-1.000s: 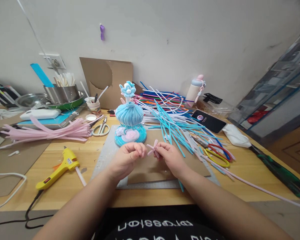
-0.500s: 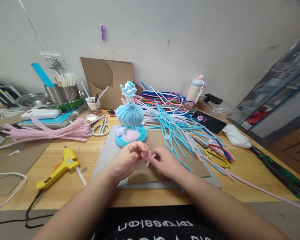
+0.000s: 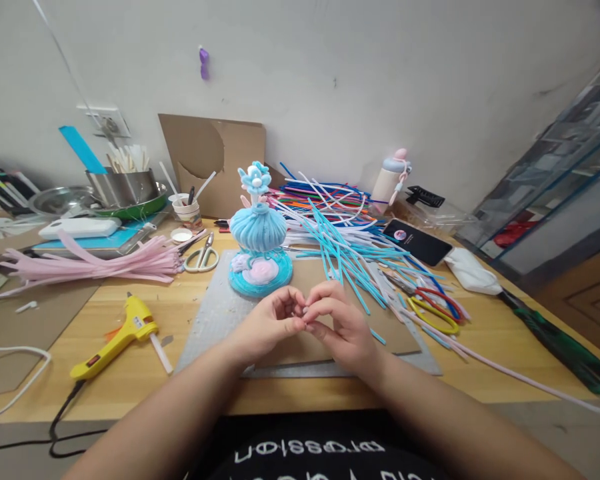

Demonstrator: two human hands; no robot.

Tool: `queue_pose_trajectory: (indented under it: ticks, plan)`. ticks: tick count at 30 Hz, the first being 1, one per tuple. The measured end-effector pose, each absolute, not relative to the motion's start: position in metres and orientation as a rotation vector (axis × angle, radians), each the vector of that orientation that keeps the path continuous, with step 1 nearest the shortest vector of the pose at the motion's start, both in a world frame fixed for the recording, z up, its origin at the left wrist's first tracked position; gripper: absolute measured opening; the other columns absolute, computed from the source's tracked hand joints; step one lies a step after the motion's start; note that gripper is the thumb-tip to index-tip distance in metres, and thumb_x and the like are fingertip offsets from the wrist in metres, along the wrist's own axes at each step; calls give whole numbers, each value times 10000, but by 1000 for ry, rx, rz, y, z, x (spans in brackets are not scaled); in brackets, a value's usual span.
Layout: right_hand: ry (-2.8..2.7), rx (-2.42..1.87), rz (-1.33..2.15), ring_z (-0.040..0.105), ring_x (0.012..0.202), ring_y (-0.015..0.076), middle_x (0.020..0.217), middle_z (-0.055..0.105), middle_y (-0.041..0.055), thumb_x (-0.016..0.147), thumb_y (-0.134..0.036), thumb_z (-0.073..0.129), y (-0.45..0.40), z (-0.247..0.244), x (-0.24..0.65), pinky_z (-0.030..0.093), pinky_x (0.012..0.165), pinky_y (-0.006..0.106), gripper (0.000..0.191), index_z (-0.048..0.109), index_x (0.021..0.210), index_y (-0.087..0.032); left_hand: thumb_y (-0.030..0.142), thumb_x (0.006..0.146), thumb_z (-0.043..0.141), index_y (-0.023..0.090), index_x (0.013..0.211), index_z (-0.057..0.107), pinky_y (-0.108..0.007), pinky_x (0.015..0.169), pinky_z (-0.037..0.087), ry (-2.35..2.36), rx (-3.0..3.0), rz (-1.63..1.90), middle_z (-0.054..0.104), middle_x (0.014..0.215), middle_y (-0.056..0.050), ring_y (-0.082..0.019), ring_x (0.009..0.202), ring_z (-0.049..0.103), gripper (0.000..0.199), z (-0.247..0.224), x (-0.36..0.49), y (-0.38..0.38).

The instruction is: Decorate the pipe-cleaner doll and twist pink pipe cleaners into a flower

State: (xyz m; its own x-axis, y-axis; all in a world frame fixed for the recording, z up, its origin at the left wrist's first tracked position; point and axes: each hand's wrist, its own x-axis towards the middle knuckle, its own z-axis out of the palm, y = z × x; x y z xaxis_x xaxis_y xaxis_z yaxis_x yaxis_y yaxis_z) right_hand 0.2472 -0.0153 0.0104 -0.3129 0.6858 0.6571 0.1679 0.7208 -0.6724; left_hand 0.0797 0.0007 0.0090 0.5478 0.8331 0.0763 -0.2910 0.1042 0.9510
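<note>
Above the cardboard sheet (image 3: 305,352), my left hand (image 3: 275,321) and my right hand (image 3: 344,328) meet at the fingertips. Both are closed in a pinch on a short pale pink pipe cleaner piece (image 3: 305,310); only a tiny bit of it shows between the fingers. Just behind my left hand stands a light blue figure (image 3: 258,228) with a pleated, rounded skirt and a flower on top. Its round blue base (image 3: 240,283) carries a pink swirl. Loose light blue pipe cleaners (image 3: 347,263) lie beyond my right hand.
A yellow glue gun (image 3: 140,320) lies at left, its cord running off the front edge. Pink pipe cleaners (image 3: 95,260) and scissors (image 3: 203,257) lie behind it. Red-and-yellow-handled pliers (image 3: 433,313), a phone (image 3: 417,241) and a bottle (image 3: 390,180) are at right. A grey mat (image 3: 205,347) underlies the cardboard.
My right hand has turned and its fingers have risen to meet the left fingertips. The pink pipe cleaner piece, plainly visible before, is now mostly covered by fingers.
</note>
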Motion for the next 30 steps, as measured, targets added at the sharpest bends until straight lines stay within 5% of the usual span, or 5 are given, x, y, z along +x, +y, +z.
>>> queue_pose_trajectory:
  ticks: [11, 18, 23, 30]
  plan:
    - [-1881, -680, 674, 513, 881, 186, 894, 521, 45, 909, -252, 446, -14, 9, 246, 408, 817, 350, 113, 516, 827, -216, 403, 617, 775, 171, 826, 512, -235, 624, 364, 640, 1237, 932, 491, 724, 28, -101, 656, 466, 408, 9, 81, 2]
    - [-1615, -1173, 632, 427, 647, 150, 673, 417, -13, 940, -337, 370, 15, -2, 256, 340, 617, 282, 264, 436, 717, -211, 340, 766, 606, 173, 737, 549, -252, 580, 341, 1237, 1557, 1089, 515, 653, 17, -125, 612, 462, 179, 10, 70, 13]
    - [-1964, -1380, 533, 521, 882, 189, 939, 590, 43, 842, -127, 465, 22, -16, 254, 322, 787, 336, 174, 564, 966, -199, 234, 780, 576, 179, 821, 626, -321, 706, 396, 1437, 2120, 802, 611, 836, -48, -203, 802, 542, 85, -5, 66, 13]
    - [-2289, -1437, 499, 511, 942, 203, 923, 601, 30, 810, -196, 602, 13, -19, 246, 283, 783, 339, 45, 641, 791, -206, 184, 783, 555, 185, 683, 586, -292, 677, 393, 1485, 2241, 602, 595, 796, -39, -184, 773, 544, 104, -17, 67, 12]
